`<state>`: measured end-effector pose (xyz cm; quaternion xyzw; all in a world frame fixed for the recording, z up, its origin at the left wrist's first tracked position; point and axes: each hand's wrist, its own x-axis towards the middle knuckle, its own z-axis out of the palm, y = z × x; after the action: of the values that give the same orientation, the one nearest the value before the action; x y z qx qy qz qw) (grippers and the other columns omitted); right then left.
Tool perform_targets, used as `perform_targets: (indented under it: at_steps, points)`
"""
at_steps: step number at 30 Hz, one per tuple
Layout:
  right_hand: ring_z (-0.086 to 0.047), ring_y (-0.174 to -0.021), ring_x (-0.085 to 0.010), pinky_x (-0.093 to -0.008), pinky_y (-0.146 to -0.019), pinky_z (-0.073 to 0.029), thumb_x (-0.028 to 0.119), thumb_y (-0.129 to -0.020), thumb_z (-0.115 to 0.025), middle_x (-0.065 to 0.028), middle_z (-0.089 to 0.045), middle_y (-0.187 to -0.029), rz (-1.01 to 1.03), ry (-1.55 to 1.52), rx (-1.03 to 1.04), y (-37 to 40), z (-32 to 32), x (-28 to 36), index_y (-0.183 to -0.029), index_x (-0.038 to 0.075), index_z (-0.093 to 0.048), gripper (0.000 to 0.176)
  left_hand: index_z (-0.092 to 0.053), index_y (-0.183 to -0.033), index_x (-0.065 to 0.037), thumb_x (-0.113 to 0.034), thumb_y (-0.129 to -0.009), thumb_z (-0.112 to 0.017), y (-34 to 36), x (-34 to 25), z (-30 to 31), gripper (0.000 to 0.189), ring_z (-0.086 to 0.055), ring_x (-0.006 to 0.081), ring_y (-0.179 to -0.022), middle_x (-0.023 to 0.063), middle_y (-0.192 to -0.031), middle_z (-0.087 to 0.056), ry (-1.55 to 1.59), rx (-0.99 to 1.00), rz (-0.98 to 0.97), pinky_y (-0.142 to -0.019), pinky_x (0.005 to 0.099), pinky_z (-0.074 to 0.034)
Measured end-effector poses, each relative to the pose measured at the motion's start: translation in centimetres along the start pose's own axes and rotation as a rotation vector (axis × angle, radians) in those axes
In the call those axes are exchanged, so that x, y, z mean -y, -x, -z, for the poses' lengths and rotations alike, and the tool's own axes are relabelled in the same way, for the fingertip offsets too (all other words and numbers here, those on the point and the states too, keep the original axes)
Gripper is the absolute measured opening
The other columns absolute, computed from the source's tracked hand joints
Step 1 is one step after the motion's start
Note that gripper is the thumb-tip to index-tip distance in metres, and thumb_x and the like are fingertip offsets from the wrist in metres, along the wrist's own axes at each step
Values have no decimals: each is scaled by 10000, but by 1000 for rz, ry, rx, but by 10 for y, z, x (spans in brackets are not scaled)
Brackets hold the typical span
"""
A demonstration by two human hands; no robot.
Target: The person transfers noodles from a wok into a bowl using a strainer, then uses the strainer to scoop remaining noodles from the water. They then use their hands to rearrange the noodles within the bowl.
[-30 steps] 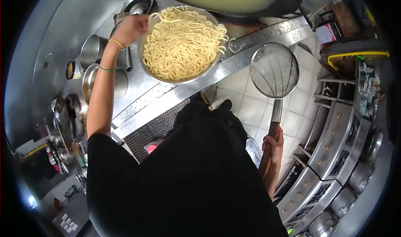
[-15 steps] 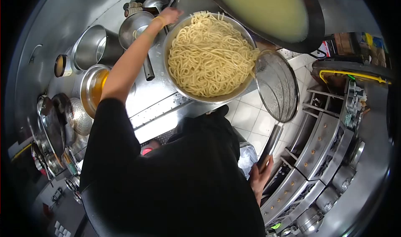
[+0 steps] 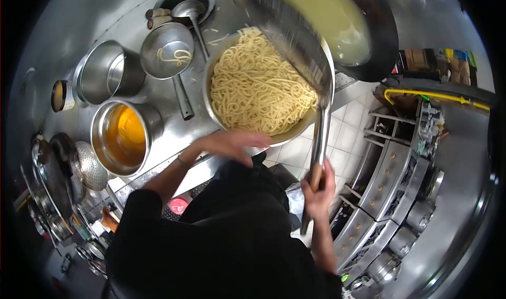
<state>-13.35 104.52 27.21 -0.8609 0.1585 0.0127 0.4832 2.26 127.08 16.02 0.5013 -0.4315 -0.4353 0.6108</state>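
A wide metal bowl [image 3: 207,96] full of thick noodles [image 3: 261,85] stands at the centre. My right hand [image 3: 319,191] is closed round the handle of a large mesh strainer [image 3: 295,40]. The strainer's basket, smeared by motion, is over the right side of the bowl and the near edge of a wok [image 3: 382,40] with pale liquid. Beside the bowl's near rim is my left hand [image 3: 237,143], blurred, fingers stretched out and nothing visible in it.
Left of the bowl are a ladle [image 3: 182,96] with a few noodles in it, an empty pot [image 3: 108,69], a pot of orange liquid [image 3: 126,135] and a dark-centred basin [image 3: 208,3]. Stoves [image 3: 387,177] stand across the tiled floor [image 3: 345,135] at right.
My left hand has come back from the bowl's far left side to its near rim. My right hand has raised the strainer up and leftward, over the bowl and the wok's edge.
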Motion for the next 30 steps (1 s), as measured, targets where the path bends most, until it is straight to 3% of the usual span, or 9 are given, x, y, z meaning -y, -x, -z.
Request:
perform_targets:
  at_steps: [4,7,8,9,11,15,19,23,30]
  points:
    - [-537,-589,-133,-243,-523,-447,-32,-760,-565,-95,-555,-803,127,-520,166,-88,-84,72,-1341,93,-166,715,-420,-1196,24,-161,-689,-747,2,-27,-75,631,-471,231,-1118,186,-1184,-493,518,-188,-131,-913,343,-393]
    - [-528,-593,-135,-257,-535,-440,17,-808,-550,-83,-543,-762,199,-723,451,-121,-149,127,-1328,114,-122,681,-476,-928,12,-65,-722,-692,31,-50,-62,308,-582,151,-565,78,-693,-586,551,-658,14,-552,278,-497]
    - [-547,-685,-153,-286,-639,-464,22,-811,-560,-112,-557,-815,249,-712,628,-135,-166,132,-1330,117,-143,673,-496,-843,7,-12,-737,-647,45,-53,-60,185,-577,142,-532,70,-671,-563,593,-885,-35,-497,269,-474]
    - [-555,-824,-170,-304,-761,-451,117,-844,-552,-130,-576,-922,577,-366,563,-152,-180,136,-1307,86,-289,533,-485,-835,13,10,-748,-606,65,-55,-53,149,-573,139,-535,72,-673,-560,498,-1000,-2,-485,262,-474]
    - [-548,-923,-190,-306,-831,-422,260,-873,-516,-134,-579,-1018,616,-48,653,-194,-190,151,-1201,45,-472,395,-475,-805,11,44,-751,-547,99,-61,-45,96,-545,124,-504,58,-642,-539,466,-1300,-14,-456,243,-452]
    - [-540,-980,-335,-393,-855,-418,371,-853,-484,-181,-556,-1078,582,611,299,-316,-223,109,-1076,59,-576,394,-470,-784,16,59,-728,-534,151,-52,-56,95,-529,131,-458,55,-581,-518,420,-1482,41,-433,236,-433]
    - [-539,-971,-344,-393,-855,-422,339,-855,-469,-169,-553,-1085,604,948,599,-340,-235,112,-1056,64,-587,360,-463,-773,22,58,-722,-519,168,-48,-66,84,-521,134,-447,64,-574,-512,494,-1595,18,-438,237,-441]
    - [-500,-1043,-217,-390,-950,-323,115,-790,-507,-52,-611,-901,1131,1262,741,-315,-242,81,-864,118,-656,166,-457,-763,25,61,-713,-503,174,-43,-66,76,-514,133,-442,65,-567,-507,534,-1646,-11,-436,237,-439]
    - [-507,-916,-182,-313,-928,-335,163,-691,-525,-20,-588,-765,1641,1322,980,-313,-259,88,-637,97,-623,129,-462,-758,23,58,-712,-498,175,-42,-65,68,-526,134,-443,63,-560,-511,484,-1586,20,-439,233,-437]
